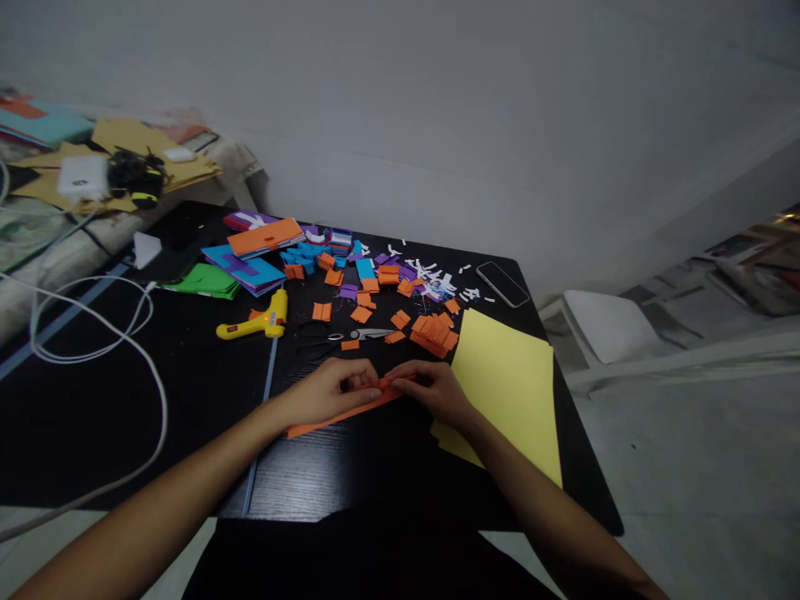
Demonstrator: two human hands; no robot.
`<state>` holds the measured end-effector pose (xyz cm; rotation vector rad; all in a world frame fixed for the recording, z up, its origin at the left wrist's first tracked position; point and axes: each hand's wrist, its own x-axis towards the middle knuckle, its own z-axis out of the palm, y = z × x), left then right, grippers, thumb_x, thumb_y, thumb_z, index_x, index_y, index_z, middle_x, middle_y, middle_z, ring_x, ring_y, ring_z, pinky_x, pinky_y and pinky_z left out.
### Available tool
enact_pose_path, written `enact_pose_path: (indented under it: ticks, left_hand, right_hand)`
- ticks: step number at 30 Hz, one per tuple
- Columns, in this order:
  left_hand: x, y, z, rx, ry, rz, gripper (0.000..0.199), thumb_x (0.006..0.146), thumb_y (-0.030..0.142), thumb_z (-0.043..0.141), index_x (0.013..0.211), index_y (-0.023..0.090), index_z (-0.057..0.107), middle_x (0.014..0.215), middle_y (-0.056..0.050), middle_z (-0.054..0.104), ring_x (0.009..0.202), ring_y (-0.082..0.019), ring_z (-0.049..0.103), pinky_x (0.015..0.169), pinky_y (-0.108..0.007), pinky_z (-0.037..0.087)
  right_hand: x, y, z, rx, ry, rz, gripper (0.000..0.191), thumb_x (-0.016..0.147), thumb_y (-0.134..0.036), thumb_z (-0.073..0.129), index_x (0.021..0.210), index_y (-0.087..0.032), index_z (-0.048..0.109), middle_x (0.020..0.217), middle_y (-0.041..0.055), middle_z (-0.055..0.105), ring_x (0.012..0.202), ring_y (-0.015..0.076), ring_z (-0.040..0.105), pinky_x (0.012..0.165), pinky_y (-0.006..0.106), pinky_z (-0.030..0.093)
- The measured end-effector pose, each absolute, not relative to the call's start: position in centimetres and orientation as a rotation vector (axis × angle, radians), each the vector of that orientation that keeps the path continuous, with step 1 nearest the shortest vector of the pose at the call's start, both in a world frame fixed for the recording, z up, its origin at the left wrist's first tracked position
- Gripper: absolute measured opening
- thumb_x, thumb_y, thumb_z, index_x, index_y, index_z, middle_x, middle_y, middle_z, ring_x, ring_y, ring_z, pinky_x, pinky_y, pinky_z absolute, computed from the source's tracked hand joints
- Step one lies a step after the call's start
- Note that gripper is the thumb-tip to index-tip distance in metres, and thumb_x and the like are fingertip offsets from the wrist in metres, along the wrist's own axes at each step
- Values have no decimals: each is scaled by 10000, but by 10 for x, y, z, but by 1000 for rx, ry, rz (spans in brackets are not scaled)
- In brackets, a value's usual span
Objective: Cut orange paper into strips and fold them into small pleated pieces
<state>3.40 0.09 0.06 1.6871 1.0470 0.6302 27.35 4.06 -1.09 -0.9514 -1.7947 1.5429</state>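
An orange paper strip [350, 417] lies at a slant near the front of the black table, folded along its upper edge. My left hand [334, 389] is closed on its middle, fingers curled and thumb pressed along the fold. Close beside it, my right hand [434, 387] pinches the strip's right end between thumb and fingers. Just beyond my hands lie scissors [368, 333] with open-looking blades and several small folded orange paper pieces [433, 335]. To the left rests a yellow glue gun [273, 315] with a small orange light on it.
Yellow paper sheets [509, 383] lie by my right forearm. A phone [502, 284] sits at the far right corner. White paper scraps [431, 279], blue and orange folded papers [266, 237] and green paper [203, 282] cover the back. A white cable [159, 400] loops across the left.
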Motion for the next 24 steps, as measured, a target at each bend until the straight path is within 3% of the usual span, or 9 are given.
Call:
enact_pose_path:
  ticks: [13,24]
  left_hand:
    - [36,2,0,1653,1113,675,304,925,436,676,818,153,699,699,9,636,637,-119,549,581,-225,373]
    - [38,3,-1,1612,1127,714,309,914,437,687,776,162,657,637,45,547,610,-106,493,566,-220,351]
  right_hand:
    - [272,38,-10,-1060,-1718,1509,230,882,-436,734,924,-226,818,1002,56,817,983,246,746,930,378,552]
    - [271,38,-8,-1094,-1574,1567,220,812,-423,806,897,-221,793,995,63,820,901,224,748,828,351,557]
